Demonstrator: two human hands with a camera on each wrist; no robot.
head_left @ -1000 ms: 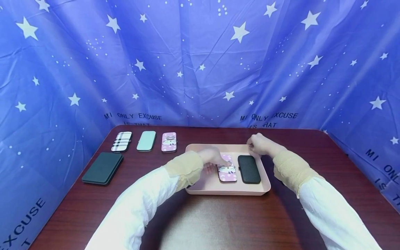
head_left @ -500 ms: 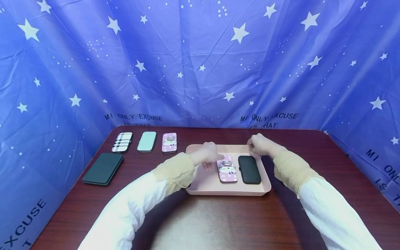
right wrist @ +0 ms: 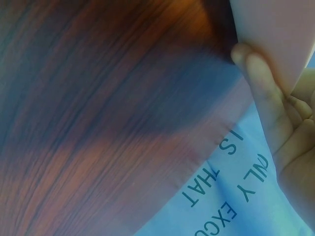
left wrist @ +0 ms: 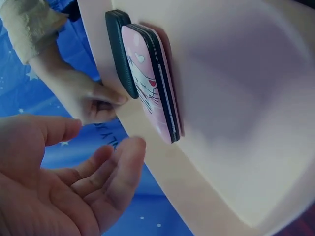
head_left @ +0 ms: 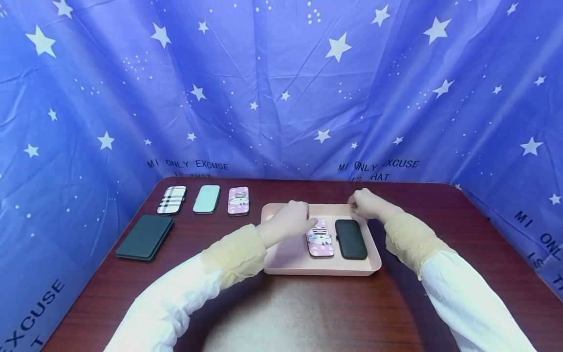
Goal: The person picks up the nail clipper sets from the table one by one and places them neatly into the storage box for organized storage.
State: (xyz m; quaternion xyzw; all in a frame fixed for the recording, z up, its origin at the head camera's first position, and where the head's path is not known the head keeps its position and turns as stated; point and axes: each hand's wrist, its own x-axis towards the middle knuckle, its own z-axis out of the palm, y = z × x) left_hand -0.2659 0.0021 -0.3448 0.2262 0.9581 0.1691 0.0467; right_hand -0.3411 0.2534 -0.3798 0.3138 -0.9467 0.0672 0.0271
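The tray (head_left: 321,271) is best steadied by its far right corner, pinched there by the right hand (head_left: 366,203), so that the pink case (head_left: 320,243), lying mid-tray beside the black case (head_left: 350,238), is not jolted. Nothing is held by the left hand (head_left: 288,220) above the tray's left part, its thumb and fingers apart.

The head view is bright with a shiny spot on the table (head_left: 281,313), but both wrist views look dimmer, blurrier and softly shadowed.
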